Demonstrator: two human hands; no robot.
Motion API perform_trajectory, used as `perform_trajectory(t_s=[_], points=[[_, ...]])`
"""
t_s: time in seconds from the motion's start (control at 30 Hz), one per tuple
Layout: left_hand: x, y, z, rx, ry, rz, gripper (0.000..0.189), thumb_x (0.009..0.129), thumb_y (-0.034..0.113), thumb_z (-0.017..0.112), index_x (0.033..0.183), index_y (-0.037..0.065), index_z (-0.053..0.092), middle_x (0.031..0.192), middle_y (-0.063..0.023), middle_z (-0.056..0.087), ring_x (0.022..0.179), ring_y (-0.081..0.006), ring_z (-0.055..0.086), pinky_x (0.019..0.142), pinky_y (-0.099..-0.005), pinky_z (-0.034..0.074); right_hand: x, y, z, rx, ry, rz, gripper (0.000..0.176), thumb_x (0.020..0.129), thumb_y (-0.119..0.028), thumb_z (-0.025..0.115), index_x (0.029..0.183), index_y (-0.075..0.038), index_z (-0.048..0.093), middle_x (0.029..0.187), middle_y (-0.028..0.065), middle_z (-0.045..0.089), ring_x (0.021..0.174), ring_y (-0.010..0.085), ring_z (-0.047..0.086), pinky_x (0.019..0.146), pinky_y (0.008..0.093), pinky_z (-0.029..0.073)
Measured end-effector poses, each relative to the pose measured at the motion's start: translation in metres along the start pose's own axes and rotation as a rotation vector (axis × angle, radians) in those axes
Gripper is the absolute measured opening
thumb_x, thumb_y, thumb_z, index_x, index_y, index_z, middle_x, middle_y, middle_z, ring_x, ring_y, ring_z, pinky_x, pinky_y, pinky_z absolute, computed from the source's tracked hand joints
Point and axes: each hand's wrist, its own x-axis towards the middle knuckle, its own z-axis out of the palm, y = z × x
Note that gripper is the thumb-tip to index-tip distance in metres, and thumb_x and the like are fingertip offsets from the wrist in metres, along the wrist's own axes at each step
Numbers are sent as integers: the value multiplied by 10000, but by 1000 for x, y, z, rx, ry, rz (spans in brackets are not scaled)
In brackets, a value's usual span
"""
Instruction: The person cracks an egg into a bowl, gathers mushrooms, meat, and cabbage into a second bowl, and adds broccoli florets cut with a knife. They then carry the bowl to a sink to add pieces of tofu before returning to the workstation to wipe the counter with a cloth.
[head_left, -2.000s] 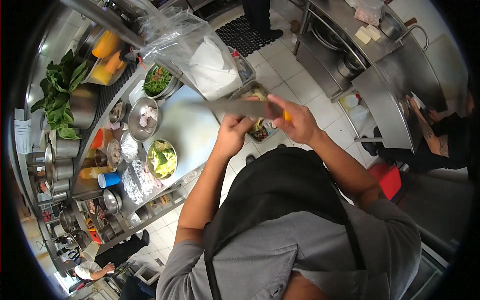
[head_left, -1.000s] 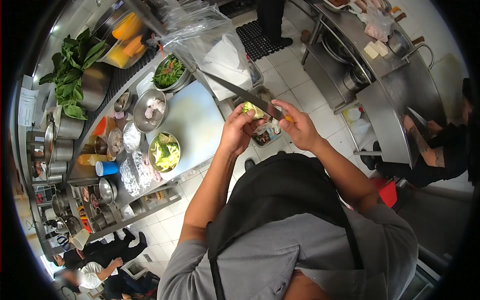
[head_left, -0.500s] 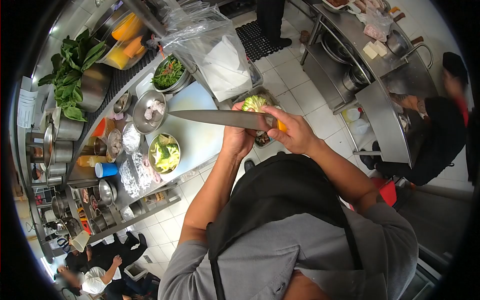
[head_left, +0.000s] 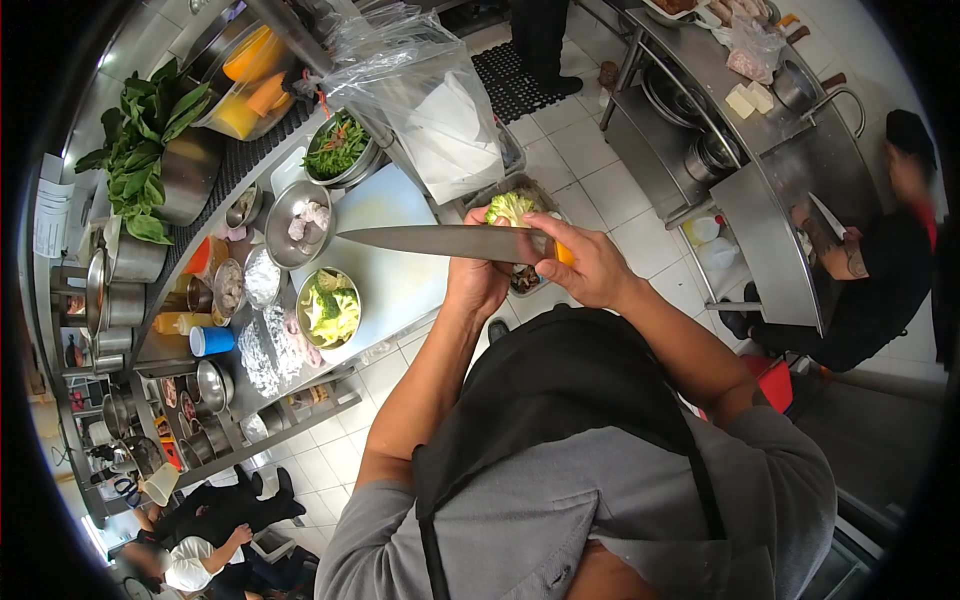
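the left grip (head_left: 480, 280) is closed around the broccoli (head_left: 511, 208), which sits at its fingers, its pale green head showing just past the blade's far edge; part of that hold is hidden by the blade. the right grip (head_left: 592, 266) is clenched on the yellow handle of the knife (head_left: 440, 239), thumb and fingers close to the blade. the blade lies flat-looking across the left grip, its tip out over the white board (head_left: 398, 285) on the desk (head_left: 292, 384). beside the board is a bowl (head_left: 356, 325) of cut greens; a container (head_left: 549, 203) is below the hands.
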Motion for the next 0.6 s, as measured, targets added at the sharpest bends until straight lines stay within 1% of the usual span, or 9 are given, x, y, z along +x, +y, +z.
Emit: perform_trajectory(t_s=[0.07,0.13,0.23,0.37,0.47,0.6], points=[[0,0,0,6,9,0,189,941,178,644,1089,125,538,1012,-18,627,907,-131,621,808,-283,529,0,0,0,10,-4,7,618,918,-523,583,1360,-99,502,861,125,660,687,270,643,645,371,519],[0,0,-1,25,26,3,186,946,195,635,1085,126,531,1004,-25,623,903,-146,616,814,-308,521,0,1,1,-1,-9,0,618,916,-524,585,1358,-100,502,921,133,669,700,270,651,653,370,525],[-3,4,1,60,-3,28,194,939,145,643,1106,117,549,1000,-29,639,907,-127,620,792,-276,519,1,1,2,-25,8,-53,611,917,-524,582,1354,-104,504,1033,142,673,723,269,664,668,368,537],[-3,3,-7,82,-41,76,201,935,128,643,1115,107,556,1002,-40,643,904,-143,617,818,-293,505,-1,7,4,-45,12,-107,605,919,-537,567,1345,-111,511,1175,144,651,756,267,680,683,366,553],[-3,2,-10,55,-50,67,203,932,120,643,1116,103,558,1016,-47,641,911,-153,615,831,-304,503,-1,9,7,-56,27,-137,612,917,-554,554,1345,-118,515,1162,131,656,754,268,680,676,365,554],[-7,4,-12,26,-44,56,213,922,104,647,1115,105,557,1036,-50,636,918,-153,611,828,-306,505,-3,8,4,-56,-46,-87,629,914,-577,536,1349,-124,519,1139,127,661,754,268,676,667,367,552]])
